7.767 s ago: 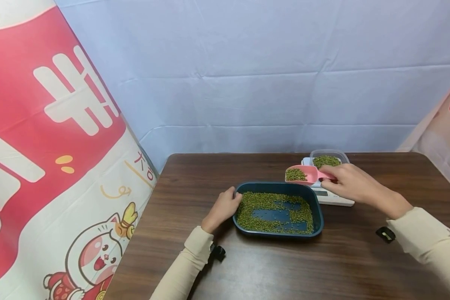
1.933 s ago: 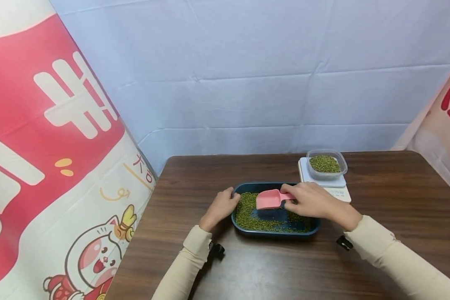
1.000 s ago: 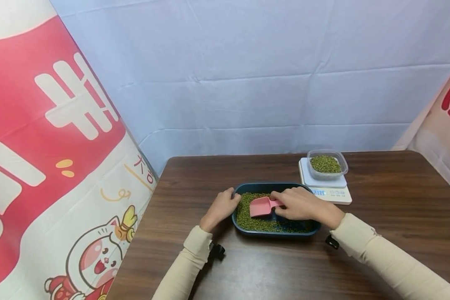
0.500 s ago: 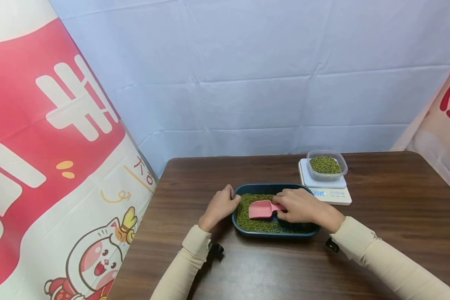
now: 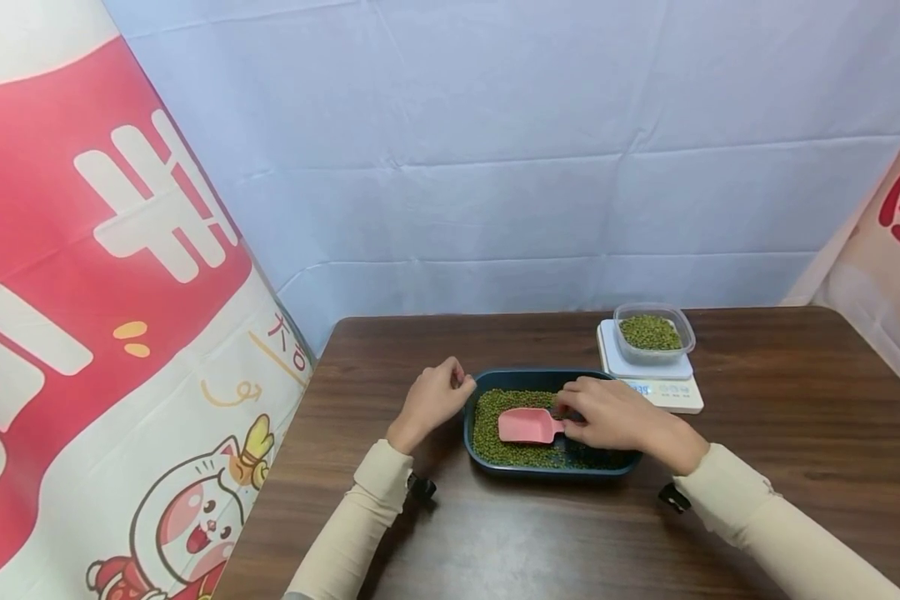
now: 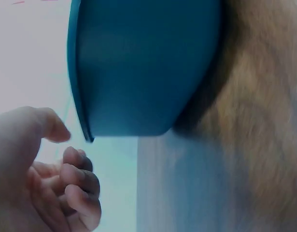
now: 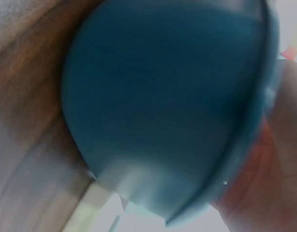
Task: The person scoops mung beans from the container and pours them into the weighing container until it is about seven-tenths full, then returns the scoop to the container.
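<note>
A pink scoop point(image 5: 527, 425) lies on green beans point(image 5: 491, 433), likely mung beans, inside a dark blue tray point(image 5: 547, 472). My right hand point(image 5: 607, 417) is over the end of the scoop's handle with bent fingers; whether they still pinch it is hidden. The tray's wall point(image 7: 158, 96) blocks most of that hand in the right wrist view. Just off the tray's left rim, my left hand point(image 5: 431, 400) holds nothing. Its fingers point(image 6: 80, 179) are loosely curled, apart from the tray in the left wrist view.
Behind the tray at right stands a white kitchen scale point(image 5: 678, 392) with a lit display. On it sits a clear plastic container point(image 5: 686, 343) of green beans. The wooden table point(image 5: 532, 533) has a pale cloth point(image 5: 495, 167) behind it and a printed banner at left.
Scooped beans were over the tray near the scale; the scoop has since come back, emptied, and gone down onto the tray's beans. My left hand has just let go of the rim.
</note>
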Demonstrator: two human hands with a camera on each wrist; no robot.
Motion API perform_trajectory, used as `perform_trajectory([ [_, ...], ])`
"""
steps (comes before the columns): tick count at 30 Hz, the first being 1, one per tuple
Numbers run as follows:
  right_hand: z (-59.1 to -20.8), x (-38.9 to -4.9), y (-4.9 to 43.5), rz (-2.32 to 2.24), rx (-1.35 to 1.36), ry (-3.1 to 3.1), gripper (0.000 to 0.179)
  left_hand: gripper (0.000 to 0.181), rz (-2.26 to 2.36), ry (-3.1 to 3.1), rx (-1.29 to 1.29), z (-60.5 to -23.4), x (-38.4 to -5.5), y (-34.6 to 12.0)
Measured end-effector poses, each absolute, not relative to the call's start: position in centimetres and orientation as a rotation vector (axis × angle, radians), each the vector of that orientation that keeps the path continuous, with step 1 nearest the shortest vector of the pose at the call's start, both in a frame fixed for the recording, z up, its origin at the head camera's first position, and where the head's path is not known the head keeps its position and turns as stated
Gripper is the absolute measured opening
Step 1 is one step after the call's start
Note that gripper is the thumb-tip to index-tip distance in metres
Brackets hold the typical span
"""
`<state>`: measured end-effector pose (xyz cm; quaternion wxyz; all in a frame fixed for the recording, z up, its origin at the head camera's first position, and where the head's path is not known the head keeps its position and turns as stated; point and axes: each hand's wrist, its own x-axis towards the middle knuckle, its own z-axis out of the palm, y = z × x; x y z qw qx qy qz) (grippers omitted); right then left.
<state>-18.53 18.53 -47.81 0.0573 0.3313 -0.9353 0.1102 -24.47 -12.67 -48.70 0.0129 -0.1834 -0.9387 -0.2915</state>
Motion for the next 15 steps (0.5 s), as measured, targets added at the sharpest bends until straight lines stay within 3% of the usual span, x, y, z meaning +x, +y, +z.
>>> perform_trajectory([
  [11, -44.4, -17.7, 23.5, 0.293, 0.81, -2.717, 0.024, 0.017, -0.789, -2.834, -0.7, -46.4, -26.4, -14.1],
  [15, -43.5, -18.1, 26.7, 0.294, 0.745, -2.663, 0.036, 0.028, -0.778, -2.872, -0.757, -45.3, -27.3, -15.0],
])
